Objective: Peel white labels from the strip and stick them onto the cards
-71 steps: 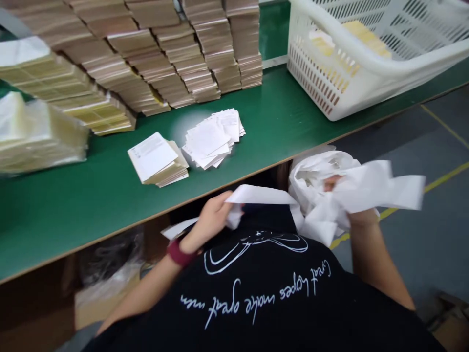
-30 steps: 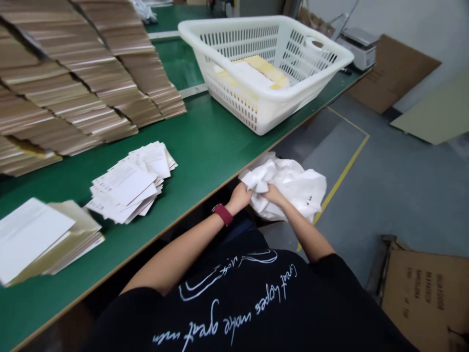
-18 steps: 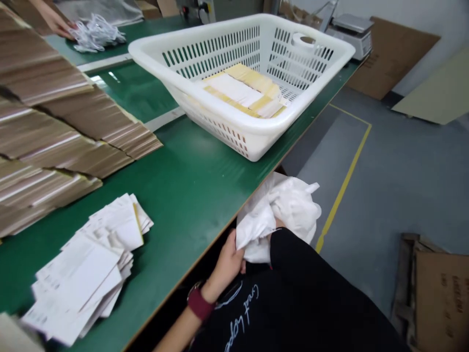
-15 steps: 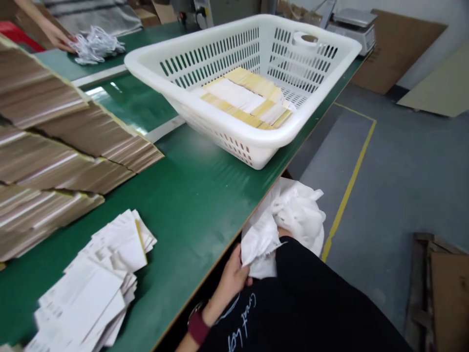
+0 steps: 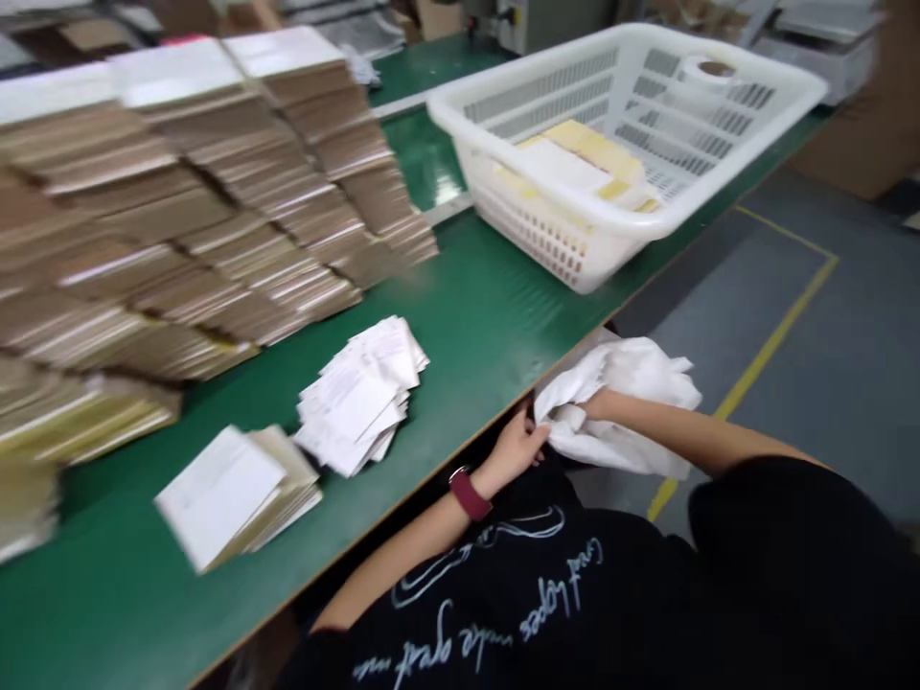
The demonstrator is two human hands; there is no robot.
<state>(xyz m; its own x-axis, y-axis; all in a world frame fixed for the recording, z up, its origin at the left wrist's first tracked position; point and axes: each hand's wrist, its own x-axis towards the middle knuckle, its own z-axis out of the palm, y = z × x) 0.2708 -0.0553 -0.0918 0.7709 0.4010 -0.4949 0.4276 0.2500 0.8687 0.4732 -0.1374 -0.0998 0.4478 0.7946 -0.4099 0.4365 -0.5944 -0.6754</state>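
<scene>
Below the table's front edge, my left hand [image 5: 518,443] pinches the rim of a crumpled white plastic bag [image 5: 643,369]. My right hand [image 5: 598,404] reaches into the bag's mouth from the right, and its fingers are hidden in the folds. The bag hangs in front of my body, beside the table edge. On the green table to the left lie a fanned pile of white cards [image 5: 363,393] and a smaller stack of cards [image 5: 234,494].
Tall rows of stacked brown-edged cards [image 5: 237,211] fill the table's left side. A white slotted basket [image 5: 528,225] holds yellow and white bundles and a white roll [image 5: 708,72]. A scale [image 5: 819,57] stands behind it. Yellow tape [image 5: 783,331] marks the floor.
My view has swung left, bringing more card stacks into sight. My right forearm now shows, its hand in the bag's mouth. My left hand still grips the bag.
</scene>
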